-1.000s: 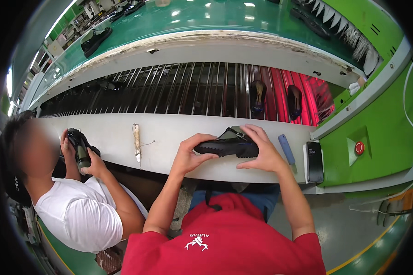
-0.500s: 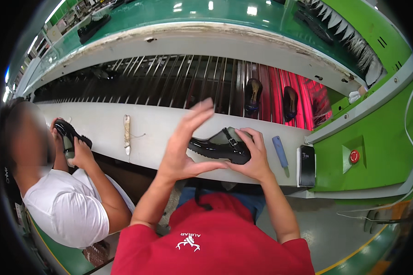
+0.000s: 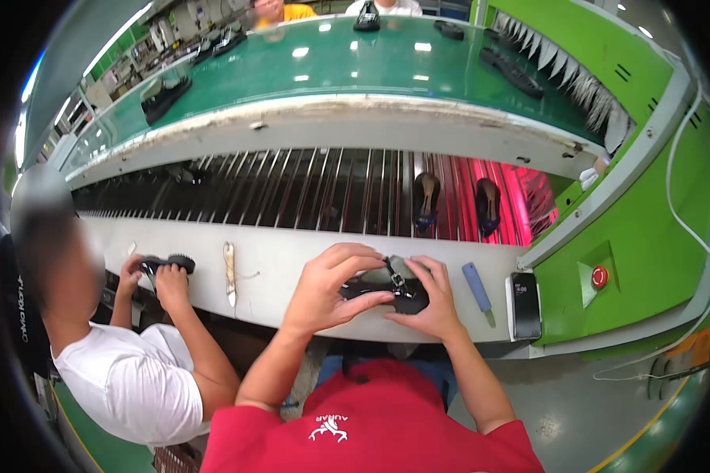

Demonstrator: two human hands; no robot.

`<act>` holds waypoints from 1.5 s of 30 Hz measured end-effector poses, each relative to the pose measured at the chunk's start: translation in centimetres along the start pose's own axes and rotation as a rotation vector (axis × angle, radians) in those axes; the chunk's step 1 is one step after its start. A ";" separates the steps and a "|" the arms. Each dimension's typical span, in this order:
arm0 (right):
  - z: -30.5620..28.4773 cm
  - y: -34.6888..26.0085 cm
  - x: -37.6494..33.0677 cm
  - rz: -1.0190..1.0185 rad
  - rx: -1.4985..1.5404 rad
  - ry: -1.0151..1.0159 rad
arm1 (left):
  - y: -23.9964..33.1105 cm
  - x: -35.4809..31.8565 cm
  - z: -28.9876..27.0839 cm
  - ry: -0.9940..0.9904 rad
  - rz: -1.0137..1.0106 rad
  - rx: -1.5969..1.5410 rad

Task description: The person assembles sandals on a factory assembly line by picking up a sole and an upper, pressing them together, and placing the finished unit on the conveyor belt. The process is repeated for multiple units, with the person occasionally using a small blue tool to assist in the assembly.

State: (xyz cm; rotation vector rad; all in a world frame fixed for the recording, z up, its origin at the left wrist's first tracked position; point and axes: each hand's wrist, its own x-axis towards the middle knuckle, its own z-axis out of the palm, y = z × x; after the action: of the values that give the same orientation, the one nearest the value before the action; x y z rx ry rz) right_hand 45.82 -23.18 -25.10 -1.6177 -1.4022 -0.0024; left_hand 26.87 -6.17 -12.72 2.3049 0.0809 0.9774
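The left hand [image 3: 335,288] is grasping one end of the shoe [image 3: 410,299] and the right hand [image 3: 431,302] is gripping the other, both apparently steadying it lengthwise over the ledge [image 3: 270,284] so its buckle [image 3: 397,279] is facing up.

Your left hand [image 3: 333,288] hides much of the left end of the black buckled shoe [image 3: 403,292], and your right hand [image 3: 430,298] covers part of its right end. To your left, a co-worker's hands [image 3: 172,285] partly cover another shoe [image 3: 168,261]; the face there is blurred. The top edge crops a person in yellow [image 3: 298,12] and another in white [image 3: 400,8]. The lower edge cuts off your red shirt [image 3: 371,430].
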 end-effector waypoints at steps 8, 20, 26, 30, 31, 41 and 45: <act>-0.1 0.1 0.2 -0.037 0.020 0.042 | -6.5 -5.4 6.6 0.224 -0.184 0.203; 0.0 0.8 -0.7 -0.021 -0.011 0.021 | -7.5 -6.9 3.9 -0.078 -0.077 0.067; 0.0 0.8 -0.5 -0.055 0.008 0.038 | -7.9 -7.5 4.8 -0.013 -0.131 0.000; 0.3 1.1 -0.4 -0.044 0.045 0.048 | -8.4 -7.3 5.0 -0.015 -0.159 -0.039; 0.3 1.2 -0.4 -0.042 0.050 0.050 | -8.5 -7.2 5.2 -0.013 -0.175 -0.059; 0.1 1.6 -0.4 -0.027 0.061 0.076 | -9.0 -7.1 6.3 0.062 -0.265 -0.077; 0.3 1.6 -0.5 -0.049 0.054 0.114 | -8.7 -7.3 6.3 0.043 -0.299 -0.133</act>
State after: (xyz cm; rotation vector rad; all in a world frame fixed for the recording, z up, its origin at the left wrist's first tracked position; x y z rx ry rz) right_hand 46.71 -23.19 -26.55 -1.5154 -1.3422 -0.0836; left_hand 27.30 -4.54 -25.61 2.0762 0.3564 0.8510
